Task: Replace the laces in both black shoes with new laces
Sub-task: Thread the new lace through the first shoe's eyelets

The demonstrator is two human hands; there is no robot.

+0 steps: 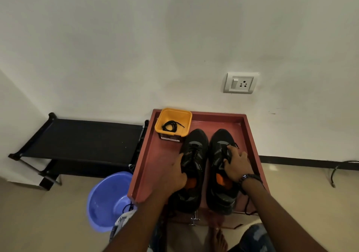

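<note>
Two black shoes with orange insoles stand side by side, toes away from me, on a reddish-brown tray-like top (155,154). My left hand (177,176) grips the left shoe (195,146) at its outer side by the collar. My right hand (236,164) rests on the right shoe (219,146), fingers curled on the laced tongue area. A lace end (247,205) trails off the right shoe over the tray's front edge. A yellow tub (173,121) at the tray's back left holds a coiled black lace (171,125).
A blue plastic basin (104,201) sits on the floor at the left with a dark lace (127,208) hanging over its rim. A black shoe rack (81,139) stands against the wall. A wall socket (240,83) is above the tray. My bare foot (219,238) is below.
</note>
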